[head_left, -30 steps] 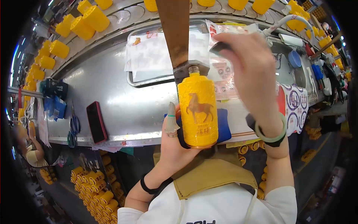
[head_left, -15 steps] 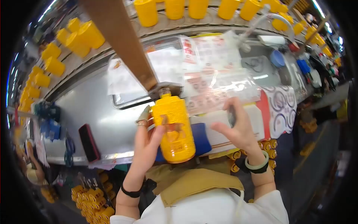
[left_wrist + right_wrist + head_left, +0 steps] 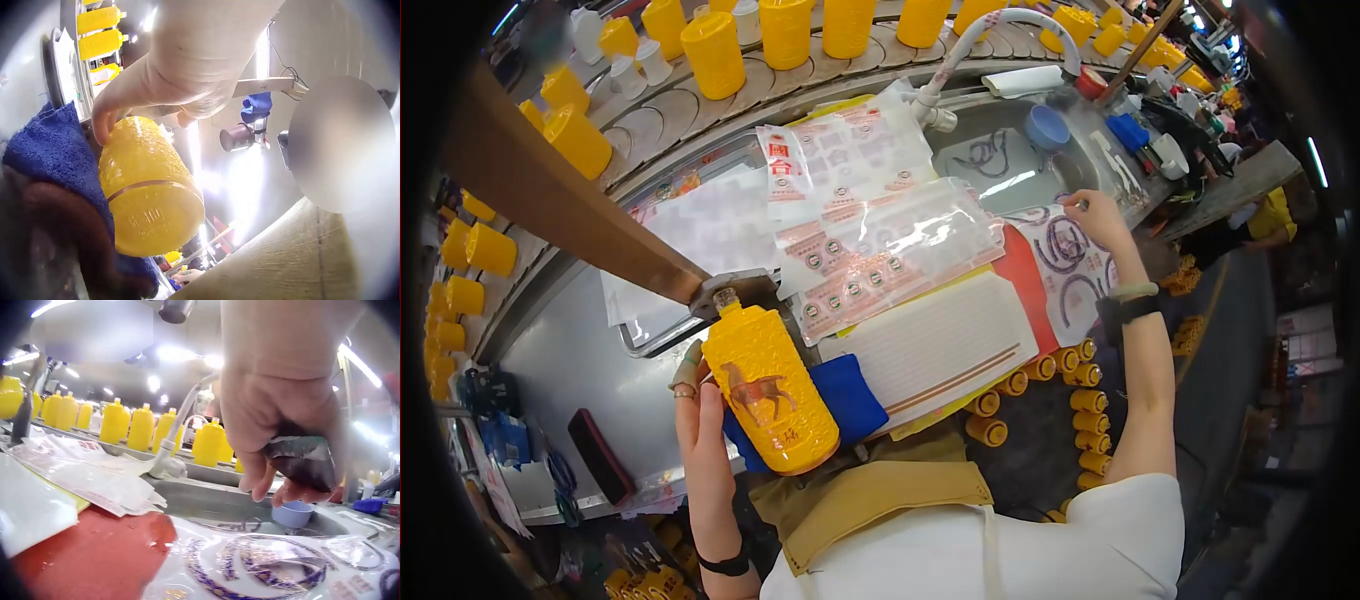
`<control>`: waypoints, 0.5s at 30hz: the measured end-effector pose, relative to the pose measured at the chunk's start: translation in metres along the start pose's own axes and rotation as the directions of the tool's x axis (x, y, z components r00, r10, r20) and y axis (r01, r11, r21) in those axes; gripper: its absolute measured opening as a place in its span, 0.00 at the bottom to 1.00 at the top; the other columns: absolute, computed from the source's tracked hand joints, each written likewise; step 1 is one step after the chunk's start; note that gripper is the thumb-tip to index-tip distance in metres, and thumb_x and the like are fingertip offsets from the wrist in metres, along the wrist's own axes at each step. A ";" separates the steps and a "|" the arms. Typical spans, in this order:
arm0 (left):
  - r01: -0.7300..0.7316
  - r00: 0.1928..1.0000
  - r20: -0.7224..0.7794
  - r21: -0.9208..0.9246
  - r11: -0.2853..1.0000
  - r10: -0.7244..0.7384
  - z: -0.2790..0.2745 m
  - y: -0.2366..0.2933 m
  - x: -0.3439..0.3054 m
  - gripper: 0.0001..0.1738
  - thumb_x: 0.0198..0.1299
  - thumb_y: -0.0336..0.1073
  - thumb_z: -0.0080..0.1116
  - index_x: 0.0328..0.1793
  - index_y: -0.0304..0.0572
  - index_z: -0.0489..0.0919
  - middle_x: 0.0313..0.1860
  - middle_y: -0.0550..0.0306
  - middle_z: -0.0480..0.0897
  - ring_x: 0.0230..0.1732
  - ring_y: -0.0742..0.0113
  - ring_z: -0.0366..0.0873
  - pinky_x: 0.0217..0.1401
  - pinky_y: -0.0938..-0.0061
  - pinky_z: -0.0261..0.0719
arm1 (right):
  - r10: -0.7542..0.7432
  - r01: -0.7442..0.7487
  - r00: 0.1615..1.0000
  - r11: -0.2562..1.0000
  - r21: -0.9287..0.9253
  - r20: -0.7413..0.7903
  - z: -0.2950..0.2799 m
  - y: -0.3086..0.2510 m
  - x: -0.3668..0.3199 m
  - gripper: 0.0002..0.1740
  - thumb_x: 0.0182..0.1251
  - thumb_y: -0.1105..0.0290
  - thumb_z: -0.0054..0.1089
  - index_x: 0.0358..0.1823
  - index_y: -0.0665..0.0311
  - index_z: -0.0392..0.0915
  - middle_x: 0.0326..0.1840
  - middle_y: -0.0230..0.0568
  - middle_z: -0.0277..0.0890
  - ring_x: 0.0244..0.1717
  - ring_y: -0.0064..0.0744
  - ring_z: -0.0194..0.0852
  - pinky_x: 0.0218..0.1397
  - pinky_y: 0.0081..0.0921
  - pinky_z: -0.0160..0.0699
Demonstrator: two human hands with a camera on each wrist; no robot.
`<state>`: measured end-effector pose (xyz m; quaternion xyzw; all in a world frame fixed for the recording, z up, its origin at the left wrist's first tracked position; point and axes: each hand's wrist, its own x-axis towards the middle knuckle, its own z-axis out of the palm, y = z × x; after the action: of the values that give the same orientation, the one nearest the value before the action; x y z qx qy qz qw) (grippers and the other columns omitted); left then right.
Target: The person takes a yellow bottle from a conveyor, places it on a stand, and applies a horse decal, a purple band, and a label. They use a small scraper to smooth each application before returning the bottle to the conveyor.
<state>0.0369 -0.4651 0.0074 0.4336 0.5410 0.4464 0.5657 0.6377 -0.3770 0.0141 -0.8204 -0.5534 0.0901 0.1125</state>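
Observation:
A yellow bottle [image 3: 770,390] with a brown horse picture leans at a slant, its clear neck against a metal bracket [image 3: 735,292] on a wooden beam. My left hand [image 3: 705,440] grips the bottle's left side; one finger wears a pale cover. In the left wrist view my left hand [image 3: 181,75] curls over the bottle [image 3: 150,187], whose base faces the camera. My right hand [image 3: 1100,222] is over a sheet of purple ring-shaped decals [image 3: 1065,265]. In the right wrist view its bent fingers hold a dark flat piece [image 3: 303,465] above the decals [image 3: 250,565].
A blue cloth [image 3: 850,400] lies beside the bottle. Red-printed film sheets [image 3: 880,260] and a white pad [image 3: 940,345] cover the middle. A sink with a blue bowl [image 3: 1047,127] is behind, a phone [image 3: 600,455] at left. Yellow bottles [image 3: 785,30] line the conveyor.
My right hand has moved right, from beside the bottle to over the decal sheet. My left thumb has shifted off the bottle's front to its side. The head view has turned right.

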 end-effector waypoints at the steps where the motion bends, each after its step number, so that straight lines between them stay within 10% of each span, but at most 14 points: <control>1: -0.003 1.000 -0.009 0.007 1.000 0.003 0.002 0.002 -0.001 0.29 0.83 0.42 0.43 0.84 0.37 0.62 0.79 0.46 0.68 0.79 0.59 0.65 0.83 0.63 0.59 | -0.036 0.037 0.999 0.999 -0.032 0.025 0.001 0.013 0.006 0.15 0.55 0.66 0.75 0.43 0.62 0.91 0.40 0.54 0.88 0.43 0.49 0.88 0.51 0.38 0.84; 8: 0.020 0.999 -0.027 -0.041 0.999 -0.021 0.002 0.002 0.000 0.28 0.83 0.42 0.42 0.83 0.36 0.64 0.78 0.48 0.70 0.77 0.61 0.67 0.81 0.64 0.61 | -0.033 0.052 0.994 0.982 -0.182 0.101 0.011 0.074 -0.014 0.16 0.46 0.71 0.78 0.40 0.60 0.90 0.37 0.48 0.88 0.41 0.47 0.88 0.50 0.38 0.85; 15: 0.024 0.999 -0.035 -0.051 0.998 -0.026 0.001 0.001 0.002 0.28 0.84 0.42 0.42 0.83 0.38 0.64 0.78 0.49 0.70 0.78 0.61 0.67 0.81 0.65 0.61 | 0.009 -0.009 1.000 1.000 -0.012 -0.004 0.001 0.053 -0.020 0.11 0.60 0.68 0.71 0.43 0.62 0.86 0.33 0.43 0.85 0.33 0.39 0.85 0.42 0.32 0.83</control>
<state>0.0375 -0.4633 0.0085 0.4045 0.5448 0.4605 0.5724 0.6771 -0.4151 -0.0012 -0.8236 -0.5501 0.0858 0.1085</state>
